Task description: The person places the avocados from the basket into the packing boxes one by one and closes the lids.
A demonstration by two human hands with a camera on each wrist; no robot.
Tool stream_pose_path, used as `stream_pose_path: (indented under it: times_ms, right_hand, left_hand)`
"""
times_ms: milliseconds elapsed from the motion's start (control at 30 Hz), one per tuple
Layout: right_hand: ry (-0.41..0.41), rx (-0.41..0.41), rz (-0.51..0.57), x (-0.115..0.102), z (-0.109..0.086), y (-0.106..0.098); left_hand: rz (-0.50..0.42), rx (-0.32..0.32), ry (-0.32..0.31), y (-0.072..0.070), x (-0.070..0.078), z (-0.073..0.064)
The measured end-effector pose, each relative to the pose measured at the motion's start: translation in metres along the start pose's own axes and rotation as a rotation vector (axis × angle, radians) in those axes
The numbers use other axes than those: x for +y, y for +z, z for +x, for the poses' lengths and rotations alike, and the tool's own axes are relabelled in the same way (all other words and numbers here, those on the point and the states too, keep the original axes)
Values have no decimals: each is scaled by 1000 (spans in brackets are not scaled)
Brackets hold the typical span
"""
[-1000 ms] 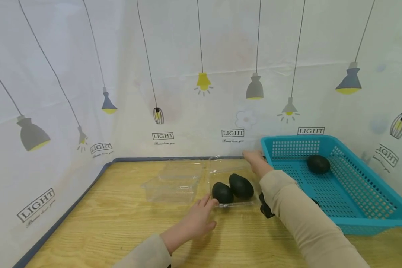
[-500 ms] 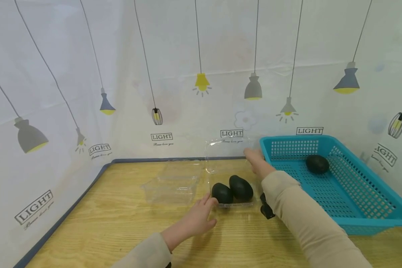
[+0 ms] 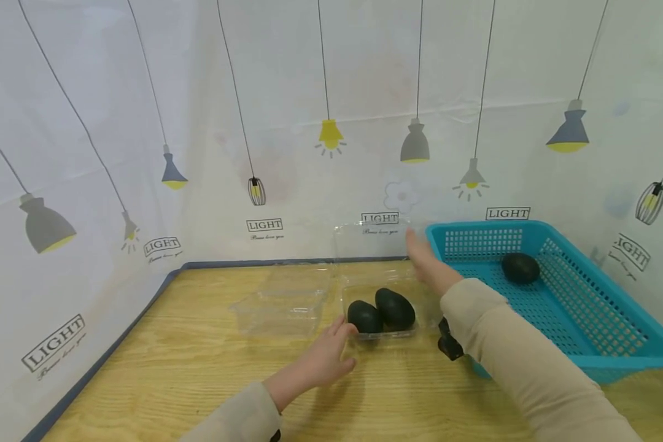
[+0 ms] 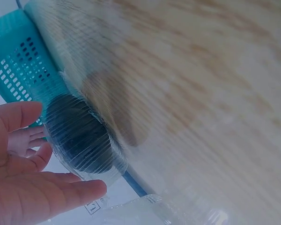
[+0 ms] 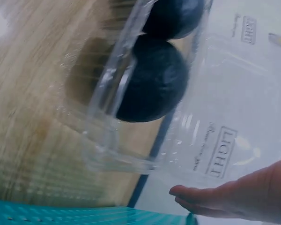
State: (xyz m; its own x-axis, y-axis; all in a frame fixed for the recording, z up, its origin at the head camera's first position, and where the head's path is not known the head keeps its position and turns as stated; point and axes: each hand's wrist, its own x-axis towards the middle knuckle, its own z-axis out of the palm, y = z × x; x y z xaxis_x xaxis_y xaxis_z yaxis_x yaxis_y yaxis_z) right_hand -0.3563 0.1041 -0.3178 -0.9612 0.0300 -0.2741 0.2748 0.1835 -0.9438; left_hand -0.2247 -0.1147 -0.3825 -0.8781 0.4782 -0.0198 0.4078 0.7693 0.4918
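Two dark avocados, a smaller one and a larger one, lie in a clear plastic clamshell box. Its hinged lid stands raised at the back. My left hand is at the box's front left corner, fingers extended and fingertips right at the wall. In the left wrist view that hand has thumb and fingers spread beside an avocado seen through the plastic. My right hand is beside the lid's right edge. The right wrist view shows its fingers straight, holding nothing.
A turquoise perforated basket stands on the right with one more avocado inside. Left of the box sits another clear plastic container. A wall sheet printed with lamps rises behind the wooden table.
The lid has swung up from lying low at the back to standing raised. My right hand has lifted slightly along its right side; my left hand stays at the front corner.
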Motion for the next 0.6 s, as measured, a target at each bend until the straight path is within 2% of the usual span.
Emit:
stream_pose_path:
  times_ms: [233,433,600]
  right_hand:
    - [-3,76,-2,-14,-21,3]
    - [-55,168,54,-18,-43,3]
    - [-75,129,-16,-11,-63,0]
  left_hand:
    - [-26,12,15,-1,-2,-1]
    - [-42,19,30,0,-6,0]
    - [-65,12,40,0,-8,1]
